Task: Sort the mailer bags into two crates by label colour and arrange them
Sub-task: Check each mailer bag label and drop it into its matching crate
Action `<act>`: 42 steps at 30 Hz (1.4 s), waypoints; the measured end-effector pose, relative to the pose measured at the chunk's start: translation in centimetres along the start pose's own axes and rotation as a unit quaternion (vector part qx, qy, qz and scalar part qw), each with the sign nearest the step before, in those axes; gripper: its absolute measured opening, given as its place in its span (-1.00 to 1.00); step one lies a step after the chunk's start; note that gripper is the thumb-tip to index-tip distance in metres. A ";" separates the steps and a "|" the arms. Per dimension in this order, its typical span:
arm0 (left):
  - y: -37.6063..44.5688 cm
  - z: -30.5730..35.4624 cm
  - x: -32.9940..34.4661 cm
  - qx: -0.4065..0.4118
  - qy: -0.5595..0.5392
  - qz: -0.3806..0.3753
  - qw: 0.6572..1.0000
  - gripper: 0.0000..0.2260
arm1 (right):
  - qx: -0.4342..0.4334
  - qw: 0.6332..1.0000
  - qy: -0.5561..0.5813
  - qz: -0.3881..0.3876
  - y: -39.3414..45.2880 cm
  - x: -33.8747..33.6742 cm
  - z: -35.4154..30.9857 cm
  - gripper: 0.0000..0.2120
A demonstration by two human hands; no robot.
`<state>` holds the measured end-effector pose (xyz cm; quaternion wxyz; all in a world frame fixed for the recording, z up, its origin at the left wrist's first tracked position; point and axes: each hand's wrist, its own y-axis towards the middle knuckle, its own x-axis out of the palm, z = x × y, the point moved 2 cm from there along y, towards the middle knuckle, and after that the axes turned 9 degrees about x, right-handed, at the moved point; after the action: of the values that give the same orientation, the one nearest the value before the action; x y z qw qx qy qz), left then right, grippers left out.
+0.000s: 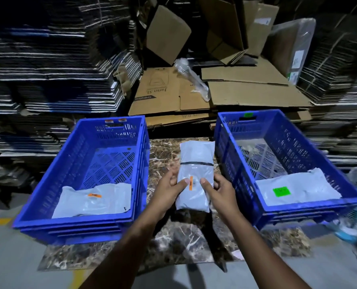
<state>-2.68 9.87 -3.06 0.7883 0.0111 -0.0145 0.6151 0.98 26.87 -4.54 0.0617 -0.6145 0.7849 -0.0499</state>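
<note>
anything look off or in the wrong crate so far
Nothing misplaced. The left crate holds an orange-labelled mailer, and the right crate a green-labelled one. Both hands, left and right, grip an orange-labelled bundle, banded together and not yet sorted.

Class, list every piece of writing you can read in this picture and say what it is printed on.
"Juno SL", upside down, uncertain: flattened carton.
Orange label on held mailer: blurred.
Orange label, left crate's mailer: blurred.
Green label, right crate's mailer: blurred.
Stickers on both crate rims: unreadable.
</note>
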 end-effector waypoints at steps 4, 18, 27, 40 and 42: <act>0.3 0.4 -0.1 0.012 0.037 0.039 0.998 -0.79 | -0.002 0.998 -0.016 -0.066 1.6 -0.2 -0.8 -0.86; 3.3 10.3 -22.7 0.054 0.364 0.167 0.915 -0.76 | -0.052 0.965 -0.172 -0.191 3.2 12.2 -0.5 -0.79; 10.7 2.4 -31.5 -0.098 0.555 -0.050 0.825 -0.80 | -0.146 0.902 -0.384 -0.136 2.5 21.5 1.1 -0.41; 12.2 -6.9 -31.6 -0.217 0.586 -0.276 0.731 -0.40 | -0.114 0.851 -0.498 -0.120 2.1 22.1 2.1 -0.40; 12.2 -5.2 -31.4 -0.198 0.582 -0.244 0.750 -0.41 | -0.118 0.850 -0.500 -0.115 2.1 22.0 2.1 -0.38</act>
<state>-22.07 -17.43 -9.41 0.7520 -0.5024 0.3287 0.2721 -5.90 6.00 -7.75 0.3667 -0.6446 0.5720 0.3505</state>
